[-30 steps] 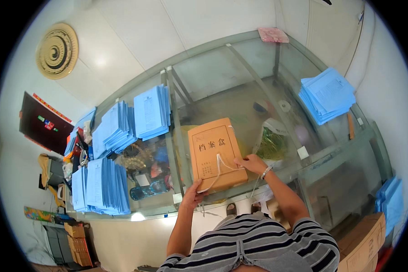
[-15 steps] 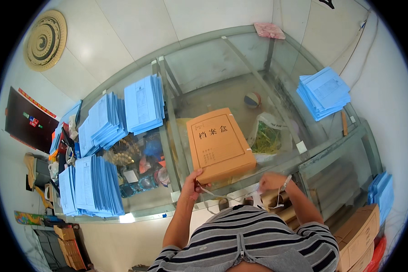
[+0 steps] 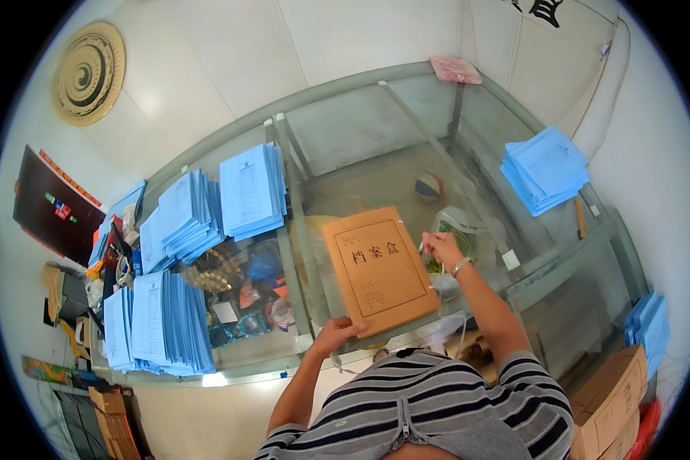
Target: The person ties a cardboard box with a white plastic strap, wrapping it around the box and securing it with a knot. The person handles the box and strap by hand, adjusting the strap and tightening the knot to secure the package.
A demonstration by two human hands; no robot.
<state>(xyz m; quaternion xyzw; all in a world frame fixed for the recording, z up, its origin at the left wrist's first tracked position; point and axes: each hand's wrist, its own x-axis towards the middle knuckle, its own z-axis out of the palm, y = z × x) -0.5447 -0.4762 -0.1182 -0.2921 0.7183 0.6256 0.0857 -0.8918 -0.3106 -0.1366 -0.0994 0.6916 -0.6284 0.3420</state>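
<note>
A brown cardboard file box (image 3: 383, 280) lies on the glass counter in front of me, dark lettering on its lid. My left hand (image 3: 337, 334) grips its near left corner, thumb on top and fingers partly hidden below. Beside the box's right edge, my right hand (image 3: 443, 248) is closed in a pinch at a thin white ribbon. Part of a white ribbon (image 3: 462, 331) dangles below the right forearm by the counter's near edge. How the ribbon joins the box is hidden.
Stacks of blue folders (image 3: 161, 318) cover the left side, with another blue stack (image 3: 545, 170) at far right. Under the glass are a ball (image 3: 428, 185) and a plastic bag (image 3: 461, 222) with green contents. Cardboard boxes (image 3: 609, 399) stand at lower right.
My right hand has risen from the near edge to the box's right side. The box has shifted slightly nearer and turned a little, with my left hand still at its corner.
</note>
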